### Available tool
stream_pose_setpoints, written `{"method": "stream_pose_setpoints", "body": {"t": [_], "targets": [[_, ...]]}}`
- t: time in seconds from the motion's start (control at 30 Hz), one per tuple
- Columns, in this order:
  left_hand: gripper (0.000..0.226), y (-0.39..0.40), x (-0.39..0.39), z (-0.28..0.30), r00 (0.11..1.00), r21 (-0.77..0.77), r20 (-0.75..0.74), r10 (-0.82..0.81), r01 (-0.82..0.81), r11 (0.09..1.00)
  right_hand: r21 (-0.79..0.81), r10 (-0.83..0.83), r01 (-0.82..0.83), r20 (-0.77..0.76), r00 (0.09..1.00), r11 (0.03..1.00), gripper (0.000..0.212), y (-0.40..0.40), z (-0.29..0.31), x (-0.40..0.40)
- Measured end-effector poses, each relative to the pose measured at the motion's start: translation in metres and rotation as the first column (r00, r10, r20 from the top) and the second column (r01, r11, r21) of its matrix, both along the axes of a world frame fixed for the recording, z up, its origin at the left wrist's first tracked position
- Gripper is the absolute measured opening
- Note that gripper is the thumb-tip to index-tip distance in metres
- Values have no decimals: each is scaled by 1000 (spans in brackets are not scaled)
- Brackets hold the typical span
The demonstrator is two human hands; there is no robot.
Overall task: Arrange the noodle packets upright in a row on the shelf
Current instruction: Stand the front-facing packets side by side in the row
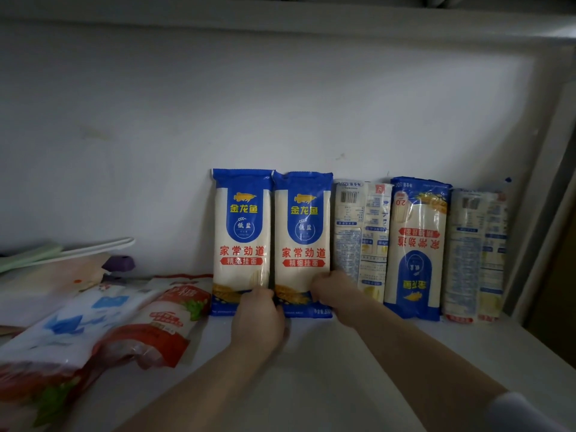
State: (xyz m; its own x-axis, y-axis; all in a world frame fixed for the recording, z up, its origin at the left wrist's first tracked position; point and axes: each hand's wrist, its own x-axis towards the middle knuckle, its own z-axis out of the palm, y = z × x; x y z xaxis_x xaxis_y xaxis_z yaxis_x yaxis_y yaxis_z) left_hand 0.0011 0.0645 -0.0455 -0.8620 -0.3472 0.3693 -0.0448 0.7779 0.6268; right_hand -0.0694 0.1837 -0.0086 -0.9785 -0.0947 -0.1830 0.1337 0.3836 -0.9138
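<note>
Several blue-and-white noodle packets stand upright in a row against the back wall of the white shelf [343, 369]. The leftmost packet [241, 232] and the second packet [302, 238] face front. A third packet [361, 232] shows its back, a fourth [417, 244] stands upside down, and a fifth [477, 254] is at the far right. My left hand [258, 316] touches the bottom where the first two packets meet. My right hand [333, 289] grips the lower right edge of the second packet.
Red-and-white bags [162, 325] and a white-blue bag [62, 332] lie flat at the left. Behind them are pale boards [65, 251] and a purple clip [120, 263]. The shelf's side wall [542, 213] stands right of the row.
</note>
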Motion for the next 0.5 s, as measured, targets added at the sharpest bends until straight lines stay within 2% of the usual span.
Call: {"method": "stream_pose_setpoints", "body": {"t": [0.1,0.23,0.4,0.5], "targets": [[13,-3,2,-2,999,-24,-34,8,-9,1000,-116,-17,21,42,999,993,36,0,-5,-4],[17,-8,3,-4,996,-45,-84,5,-9,999,-166,-48,50,16,999,985,26,-1,-8,-4],[20,-8,7,1,999,-108,-34,-4,0,994,-196,-54,54,5,999,979,19,0,-11,-1],[15,-11,10,3,998,-54,5,-67,67,996,-249,-55,53,-2,998,967,19,2,-12,0]]}}
